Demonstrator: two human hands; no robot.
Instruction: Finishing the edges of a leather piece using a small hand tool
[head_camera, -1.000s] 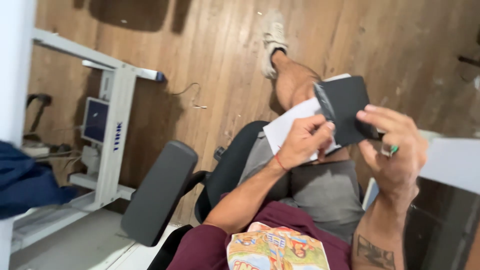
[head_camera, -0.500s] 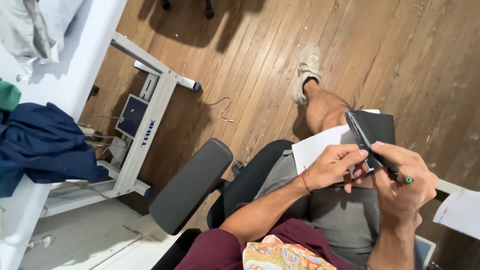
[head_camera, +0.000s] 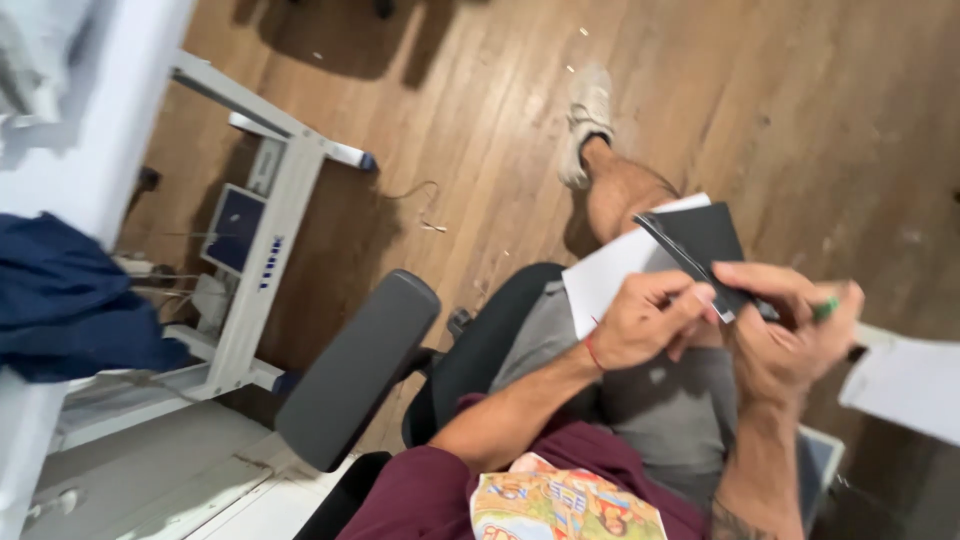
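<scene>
Over the lap, left hand (head_camera: 650, 320) and right hand (head_camera: 790, 340) (2 hands) both grip a black card (head_camera: 700, 245).

Single view, taken from a camera worn on the person's head, facing steeply down and tilted askew, so the wooden floor (head_camera: 760, 110) fills the upper frame. Both hands sit close below the lens, right of centre: left hand (head_camera: 648, 322) and right hand (head_camera: 790, 345) meet on a black folded sheet (head_camera: 700, 240). Beyond the grip lies a shoe (head_camera: 588, 118); far left of it, a white desk frame (head_camera: 262, 250). No second view shares the scene.
</scene>
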